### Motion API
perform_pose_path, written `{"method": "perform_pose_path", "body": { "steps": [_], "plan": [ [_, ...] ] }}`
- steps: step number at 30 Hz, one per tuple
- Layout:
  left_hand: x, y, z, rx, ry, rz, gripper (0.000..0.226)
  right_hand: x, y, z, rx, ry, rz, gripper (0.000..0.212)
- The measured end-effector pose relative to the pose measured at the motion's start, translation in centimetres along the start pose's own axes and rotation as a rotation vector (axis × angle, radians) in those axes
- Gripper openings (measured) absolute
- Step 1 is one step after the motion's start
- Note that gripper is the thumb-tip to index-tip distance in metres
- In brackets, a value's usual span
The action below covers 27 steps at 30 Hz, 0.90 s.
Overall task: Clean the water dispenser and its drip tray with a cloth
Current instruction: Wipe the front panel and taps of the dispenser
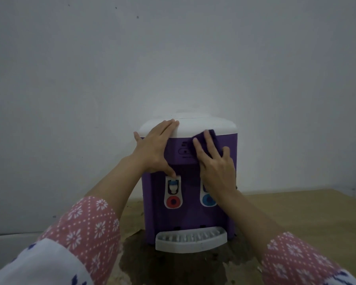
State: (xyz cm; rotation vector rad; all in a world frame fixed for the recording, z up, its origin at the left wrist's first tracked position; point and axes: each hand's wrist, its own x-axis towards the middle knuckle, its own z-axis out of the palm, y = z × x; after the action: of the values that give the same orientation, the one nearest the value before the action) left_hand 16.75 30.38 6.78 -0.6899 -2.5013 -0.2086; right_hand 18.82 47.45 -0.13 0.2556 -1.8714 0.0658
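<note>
Wall (173, 58): pale, plain, directly behind the unit.
Worktop (296, 212): tan surface with a dark stain in front of the unit.
Water dispenser (185, 219): purple body, white lid, stands upright on the worktop against the wall (red tap left, blue tap right).
Drip tray (191, 240): grey, slotted, seated at the dispenser's base, front centre.
Left hand (155, 150): grip released, fingers flat across the lid edge and upper front, thumb down near the red tap.
Right hand (215, 163): grip released, straight fingers pressing the cloth onto the upper front panel.
Cloth (201, 140): dark purple, under the right fingers, just below the lid.
</note>
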Motion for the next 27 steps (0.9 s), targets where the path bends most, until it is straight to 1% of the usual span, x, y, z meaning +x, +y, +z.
{"method": "perform_pose_path", "body": {
  "steps": [1, 3, 4, 5, 6, 8, 10, 11, 13, 15, 16, 17, 20, 22, 23, 26, 27],
  "plan": [
    [-0.1, 0.0, -0.1, -0.010, -0.007, 0.011, 0.133, -0.1, -0.4, 0.1, -0.008, 0.010, 0.008, 0.059],
    [-0.4, -0.6, -0.3, -0.086, -0.001, 0.055, 0.122, -0.3, -0.5, 0.2, -0.070, -0.002, -0.169, 0.062],
    [-0.7, -1.2, -0.4, -0.177, 0.037, 0.065, 0.110, 0.1, -0.4, 0.2, -0.088, -0.012, -0.234, 0.063],
    [-0.9, -1.4, -0.4, -0.313, 0.105, 0.058, 0.096, 0.5, 0.0, -0.1, -0.095, -0.014, -0.222, 0.063],
    [-1.3, -2.0, -0.5, -0.472, 0.202, 0.017, 0.083, 1.2, -0.1, -0.1, -0.082, 0.006, -0.162, 0.062],
    [-2.3, -3.3, -0.4, -0.798, 0.362, -0.142, 0.059, 2.4, -0.7, 0.0, -0.078, 0.059, -0.056, 0.060],
    [-3.4, -4.8, -0.2, -1.088, 0.393, -0.331, 0.042, 3.1, -1.9, 0.5, -0.119, 0.089, -0.107, 0.058],
    [-3.8, -5.5, 0.0, -1.219, 0.383, -0.412, 0.039, 3.2, -2.4, 0.8, -0.141, 0.094, -0.166, 0.057],
    [-4.6, -6.9, 0.4, -1.409, 0.350, -0.515, 0.044, 3.0, -3.6, 1.5, -0.182, 0.064, -0.311, 0.056],
    [-5.0, -7.5, 1.0, -1.473, 0.288, -0.555, 0.054, 2.4, -4.4, 2.1, -0.236, -0.006, -0.445, 0.053],
    [-5.1, -7.6, 1.3, -1.484, 0.250, -0.568, 0.059, 2.3, -4.6, 2.2, -0.259, -0.021, -0.474, 0.052],
    [-5.1, -7.8, 1.6, -1.490, 0.212, -0.580, 0.062, 2.6, -4.7, 2.3, -0.272, -0.008, -0.464, 0.050],
    [-4.8, -8.1, 2.3, -1.477, 0.125, -0.608, 0.068, 4.2, -4.9, 2.4, -0.275, 0.072, -0.320, 0.048],
    [-4.7, -8.1, 3.0, -1.472, 0.087, -0.619, 0.070, 4.8, -5.7, 2.8, -0.300, 0.084, -0.298, 0.049],
    [-4.6, -8.2, 3.4, -1.471, 0.067, -0.622, 0.072, 4.6, -6.2, 3.1, -0.309, 0.076, -0.330, 0.049],
    [-4.8, -8.3, 4.7, -1.480, 0.023, -0.643, 0.074, 3.6, -7.2, 3.9, -0.338, -0.016, -0.540, 0.049],
    [-4.9, -8.4, 5.0, -1.482, 0.014, -0.650, 0.075, 3.5, -7.3, 4.0, -0.354, -0.038, -0.584, 0.047]
  ]
}}
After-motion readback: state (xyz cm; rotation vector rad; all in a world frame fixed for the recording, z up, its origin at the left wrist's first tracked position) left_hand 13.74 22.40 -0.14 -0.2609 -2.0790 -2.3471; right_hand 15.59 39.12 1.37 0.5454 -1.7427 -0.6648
